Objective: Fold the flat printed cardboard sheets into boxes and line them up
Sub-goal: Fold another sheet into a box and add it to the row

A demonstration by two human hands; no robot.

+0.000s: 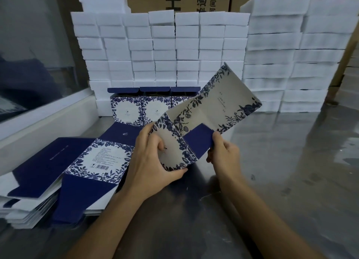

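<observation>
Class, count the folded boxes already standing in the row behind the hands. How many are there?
3, side by side before the white foam blocks: left box, middle box, right box, partly hidden by the held sheet; more may be hidden.

Half-folded sheet [206, 111] — tilted, above flat stack [64, 173]

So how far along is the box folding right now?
Three folded boxes stand in a row at the back. Both hands, left hand and right hand, hold a partly opened sheet. A stack of flat sheets remains on the left.
</observation>
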